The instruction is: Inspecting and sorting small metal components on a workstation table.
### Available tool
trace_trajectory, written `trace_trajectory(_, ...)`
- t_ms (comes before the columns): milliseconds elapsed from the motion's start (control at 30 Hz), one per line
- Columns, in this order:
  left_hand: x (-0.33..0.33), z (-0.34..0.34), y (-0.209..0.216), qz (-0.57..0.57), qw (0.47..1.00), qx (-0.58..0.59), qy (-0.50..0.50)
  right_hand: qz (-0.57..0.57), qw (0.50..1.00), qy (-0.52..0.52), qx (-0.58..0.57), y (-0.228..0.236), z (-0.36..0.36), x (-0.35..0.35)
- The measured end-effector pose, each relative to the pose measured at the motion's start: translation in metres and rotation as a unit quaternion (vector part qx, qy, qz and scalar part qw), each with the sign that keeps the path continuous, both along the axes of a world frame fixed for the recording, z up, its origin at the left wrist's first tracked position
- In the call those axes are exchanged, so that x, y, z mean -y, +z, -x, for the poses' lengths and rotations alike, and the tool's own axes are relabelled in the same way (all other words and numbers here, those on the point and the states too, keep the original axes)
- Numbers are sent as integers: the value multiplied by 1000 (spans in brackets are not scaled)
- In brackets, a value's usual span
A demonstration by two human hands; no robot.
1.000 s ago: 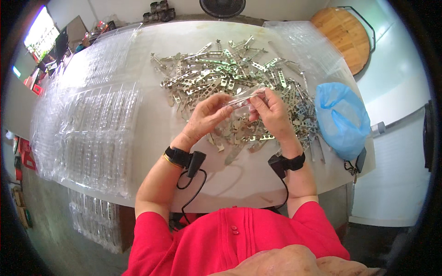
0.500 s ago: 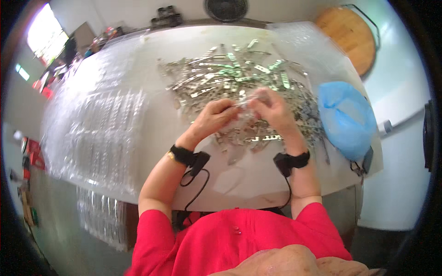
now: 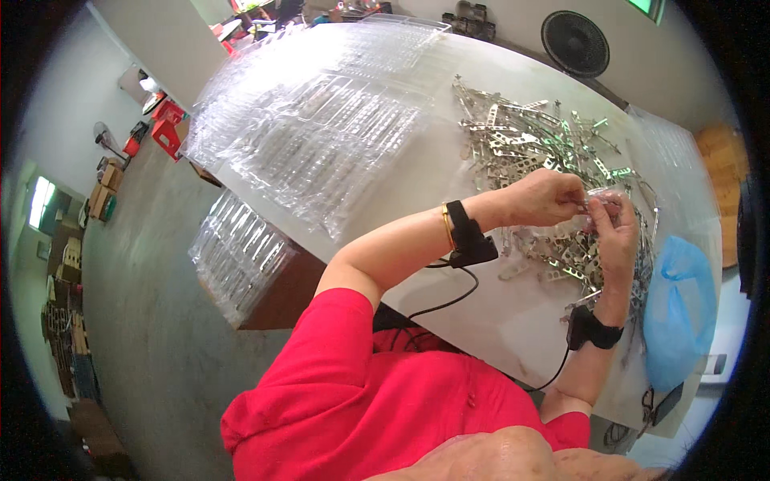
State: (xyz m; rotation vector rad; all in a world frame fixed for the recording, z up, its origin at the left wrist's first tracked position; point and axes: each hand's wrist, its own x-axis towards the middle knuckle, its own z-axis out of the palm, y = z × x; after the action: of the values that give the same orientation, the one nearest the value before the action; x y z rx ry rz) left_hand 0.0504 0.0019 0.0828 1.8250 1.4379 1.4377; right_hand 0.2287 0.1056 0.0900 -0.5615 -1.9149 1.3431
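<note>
Over a loose heap of perforated metal strips (image 3: 513, 140), my two hands meet at a small piece of clear plastic (image 3: 596, 192). My left hand (image 3: 549, 199) pinches at its near-left side, fingers curled together. Cupped around its other side is my right hand (image 3: 616, 232), thumb pressed up against the fingers. Whether a metal part is inside the plastic I cannot tell, as the fingers cover most of it. Both wrists carry black straps with small boxes and cables.
Stacked clear plastic trays (image 3: 329, 152) cover the left of the white table (image 3: 437, 184). More trays (image 3: 241, 248) sit on a brown box below its edge. A blue plastic bag (image 3: 682, 313) lies at the right. A black fan (image 3: 575, 43) stands beyond the far edge.
The view has swung to the left, so the heap and my hands now appear farther right. Both hands stay together on the clear plastic piece.
</note>
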Motion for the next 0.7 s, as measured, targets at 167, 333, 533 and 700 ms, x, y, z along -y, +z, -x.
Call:
trace_trajectory(167, 9, 0, 20, 15, 998, -63, 11, -31, 998, 45, -30, 9, -6, 1)
trace_trajectory(333, 15, -2, 28, 25, 998, -51, -12, -28, 997, 56, -47, 10, -6, 3)
trace_trajectory(533, 21, -5, 39, 48, 996, -76, -16, 10, 994, 108, -18, 10, -9, 1)
trace_trajectory(700, 20, 5, 49, 18, 993, -114, -1, 3, 993, 113, -34, 12, -3, 11)
